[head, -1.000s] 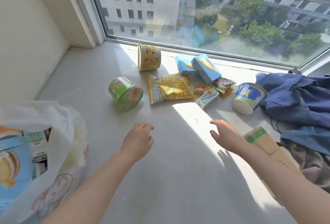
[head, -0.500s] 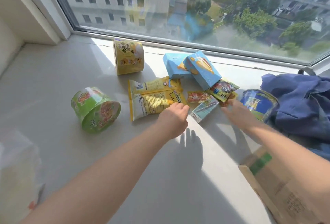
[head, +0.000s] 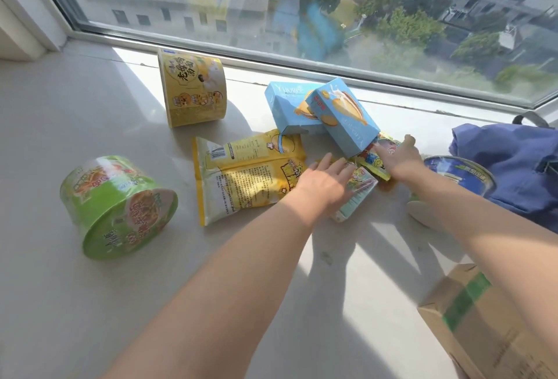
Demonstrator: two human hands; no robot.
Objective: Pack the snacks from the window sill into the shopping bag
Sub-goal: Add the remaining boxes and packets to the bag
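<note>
Blue boxes (head: 290, 107) (head: 344, 120) x2, tubs (head: 117, 206) (head: 193, 91) (head: 459, 174) x3 — L hand (head: 323, 185) flat on small carton (head: 359, 194), R hand (head: 398, 158) grip unclear

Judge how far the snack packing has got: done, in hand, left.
Done: cannot tell, the bag is out of view. In hand: left hand over the small carton, right hand touching the small packets. Left: green bowl, yellow bowl, yellow bags, two blue boxes, blue bowl, all on the sill.

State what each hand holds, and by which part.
Left hand holds nothing, lying flat on the small carton; right hand rests on a snack packet, grip unclear.
</note>
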